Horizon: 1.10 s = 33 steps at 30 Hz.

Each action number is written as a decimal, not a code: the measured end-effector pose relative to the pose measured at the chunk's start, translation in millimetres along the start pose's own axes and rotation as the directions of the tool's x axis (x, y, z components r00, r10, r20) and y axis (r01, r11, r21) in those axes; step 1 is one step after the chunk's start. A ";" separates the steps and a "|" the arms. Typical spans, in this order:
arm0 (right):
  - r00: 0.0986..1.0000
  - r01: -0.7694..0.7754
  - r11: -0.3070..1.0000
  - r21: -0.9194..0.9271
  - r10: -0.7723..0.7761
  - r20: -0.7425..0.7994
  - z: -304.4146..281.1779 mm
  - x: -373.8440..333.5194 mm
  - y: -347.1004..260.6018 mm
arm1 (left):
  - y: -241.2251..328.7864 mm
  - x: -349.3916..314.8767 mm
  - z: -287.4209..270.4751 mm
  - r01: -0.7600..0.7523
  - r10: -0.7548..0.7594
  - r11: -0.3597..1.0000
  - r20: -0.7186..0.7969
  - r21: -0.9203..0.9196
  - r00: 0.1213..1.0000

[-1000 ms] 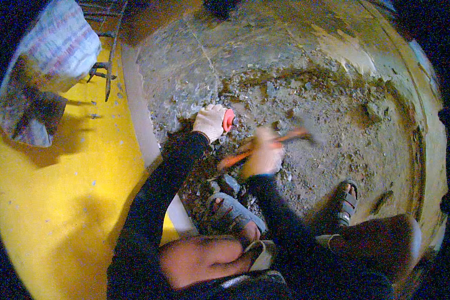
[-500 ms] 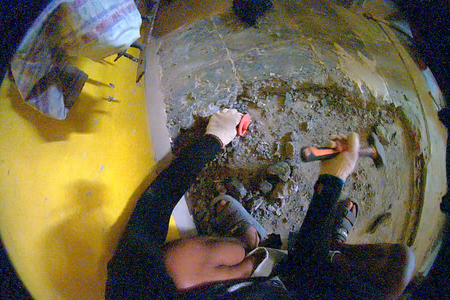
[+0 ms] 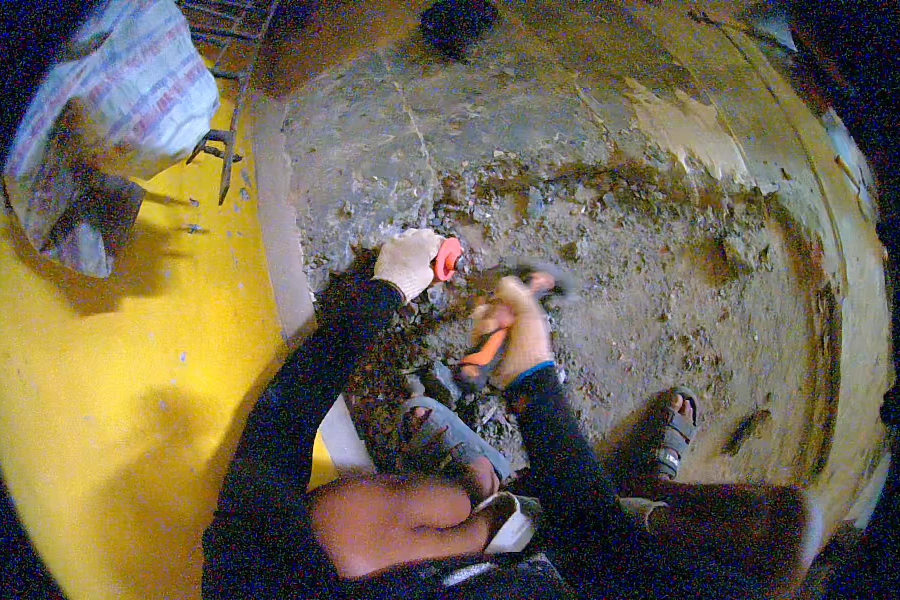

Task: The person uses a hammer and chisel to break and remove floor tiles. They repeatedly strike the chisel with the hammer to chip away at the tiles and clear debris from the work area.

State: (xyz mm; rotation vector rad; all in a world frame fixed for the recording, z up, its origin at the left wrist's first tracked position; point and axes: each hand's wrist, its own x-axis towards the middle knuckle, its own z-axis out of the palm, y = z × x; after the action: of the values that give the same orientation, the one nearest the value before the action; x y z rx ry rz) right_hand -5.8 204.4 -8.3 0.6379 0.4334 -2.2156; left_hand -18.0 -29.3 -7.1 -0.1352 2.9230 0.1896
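My gloved left hand (image 3: pixel 407 262) is closed round a chisel with a round red-orange hand guard (image 3: pixel 449 259). It is held low over the broken concrete at the left side of the dug strip; the chisel's tip is hard to make out. A hammer with an orange and black handle (image 3: pixel 486 352) is gripped in my gloved right hand (image 3: pixel 525 335), just right of and nearer than the chisel. The hammer's head is smeared by motion and apart from the chisel guard. Loose rubble (image 3: pixel 440 385) lies beneath both hands.
My sandaled feet stand on the dirt, the right sandal (image 3: pixel 676 440) and the left sandal (image 3: pixel 445 430). A yellow surface (image 3: pixel 100 400) with a pale edge strip (image 3: pixel 285 240) runs along the left. A striped woven sack (image 3: pixel 160 90) and dark metal bars (image 3: pixel 235 130) stand at far left.
My right hand has swung the hammer leftward, close to the chisel. The whole view has shifted a little; my left hand keeps its grip on the chisel.
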 end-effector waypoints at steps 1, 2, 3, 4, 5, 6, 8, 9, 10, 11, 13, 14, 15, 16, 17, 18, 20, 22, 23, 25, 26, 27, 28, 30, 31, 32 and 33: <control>0.971 0.237 0.938 -0.254 -0.239 0.025 -0.6 -1.1 -24.8 | 0.4 -1.3 1.0 0.022 -0.022 0.999 0.020 -0.024 1.000; 0.953 0.292 0.918 -0.267 -0.304 -0.003 0.3 -5.3 -52.3 | 0.2 -2.4 2.0 0.016 -0.016 1.000 0.000 -0.018 1.000; 0.883 0.437 0.803 -0.404 -0.469 0.024 1.2 -12.3 -82.1 | 0.1 -3.1 3.4 0.007 -0.008 1.000 -0.043 -0.017 0.999; 0.815 0.532 0.748 -0.397 -0.580 0.000 4.9 -17.7 -112.2 | -0.7 -4.3 4.6 -0.005 0.003 1.000 -0.083 -0.014 0.997; 0.745 0.580 0.726 -0.369 -0.656 -0.121 8.4 -24.5 -141.7 | -2.4 -4.1 5.3 -0.063 0.060 0.998 -0.133 -0.023 0.989; 0.673 0.678 0.664 -0.317 -0.733 -0.095 12.7 -30.7 -166.1 | -4.3 -5.2 6.2 -0.064 0.061 0.998 -0.131 -0.017 0.990; 0.438 0.789 0.510 -0.344 -0.858 -0.268 21.3 -37.1 -191.4 | -7.0 -4.7 7.9 -0.067 0.063 0.997 -0.145 -0.025 0.987; 0.440 0.777 0.517 -0.360 -0.854 -0.277 25.1 -36.5 -186.6 | -8.2 -4.4 8.2 -0.089 0.081 0.994 -0.123 -0.065 0.989; 0.417 0.773 0.510 -0.376 -0.857 -0.303 27.8 -33.4 -168.5 | -8.3 -3.6 8.5 -0.085 0.085 0.996 -0.151 0.001 0.985; 0.339 0.768 0.486 -0.418 -0.861 -0.379 31.4 -27.4 -139.8 | -8.6 -2.9 8.1 -0.088 0.098 0.994 -0.172 0.065 0.980; 0.355 0.153 0.408 -0.900 -0.873 -0.335 32.7 -7.4 -44.7 | -7.5 -0.8 6.3 -0.065 0.077 0.993 -0.117 0.103 0.990; 0.681 0.195 0.641 -0.742 -0.633 -0.368 29.2 -0.2 -0.1 | -6.3 1.1 6.0 -0.059 0.063 0.996 -0.068 0.065 0.996; 0.924 0.074 0.840 -0.538 -0.261 -0.281 23.7 -0.2 39.6 | -5.3 0.6 5.7 -0.056 0.063 0.993 -0.072 0.100 0.995; 0.974 -0.228 0.913 -0.337 0.214 -0.081 17.4 1.5 67.4 | -4.6 0.3 5.1 -0.047 0.057 0.988 -0.068 0.144 0.996; 0.980 -0.185 0.947 -0.262 0.159 -0.117 10.6 2.4 78.7 | -3.7 -0.7 4.7 -0.041 0.051 0.991 -0.078 0.127 0.996; 0.976 -0.205 0.963 -0.174 0.187 -0.114 5.3 1.4 82.5 | -2.9 -3.9 5.2 -0.018 0.026 0.995 -0.083 0.102 0.996; 0.984 -0.167 0.931 -0.324 0.136 -0.115 -3.5 -5.0 57.0 | -1.5 -7.3 7.7 0.032 -0.029 0.996 -0.040 0.086 0.999; 0.995 -0.079 0.960 -0.267 0.059 -0.084 0.0 -6.3 11.6 | -2.5 -7.1 9.2 0.002 0.004 0.996 -0.063 0.095 0.998; 0.993 0.085 0.913 -0.399 -0.108 -0.036 2.4 -8.5 -11.2 | -4.2 -7.5 10.1 -0.012 0.018 0.998 -0.095 0.068 0.995; 0.916 0.333 0.824 -0.459 -0.398 -0.049 7.9 -14.9 -65.4 | -6.2 -7.6 12.3 -0.033 0.034 0.999 -0.073 0.012 0.997; 0.870 0.376 0.794 -0.477 -0.480 -0.114 10.6 -18.2 -97.1 | -7.8 -6.5 12.8 -0.053 0.052 0.999 -0.101 -0.007 0.993; 0.781 0.498 0.732 -0.464 -0.611 -0.126 12.5 -25.6 -125.0 | -9.3 -6.5 13.2 -0.037 0.036 0.999 -0.081 -0.008 0.996; 0.676 0.583 0.650 -0.487 -0.721 -0.152 12.9 -33.9 -148.5 | -10.5 -6.2 13.3 -0.025 0.025 1.000 -0.061 -0.007 0.998; 0.496 0.706 0.572 -0.417 -0.820 -0.285 19.9 -44.2 -187.6 | -11.6 -6.9 12.9 -0.024 0.023 1.000 -0.046 -0.016 0.999; 0.392 0.752 0.504 -0.425 -0.860 -0.327 25.5 -45.3 -193.7 | -11.7 -7.3 12.7 -0.030 0.029 0.999 -0.053 -0.030 0.998; 0.273 0.797 0.412 -0.441 -0.898 -0.346 31.4 -45.2 -189.8 | -11.0 -8.6 12.4 -0.036 0.032 0.998 -0.067 -0.049 0.997; 0.312 0.772 0.471 -0.426 -0.866 -0.392 37.5 -42.8 -169.1 | -10.6 -9.6 11.7 -0.029 0.026 0.998 -0.074 -0.047 0.997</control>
State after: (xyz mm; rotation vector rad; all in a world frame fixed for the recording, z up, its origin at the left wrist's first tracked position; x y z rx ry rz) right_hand -121.2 319.8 63.9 1.1933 1.5697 -2.8474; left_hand -5.2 -37.4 -17.7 -0.1118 2.9955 0.2646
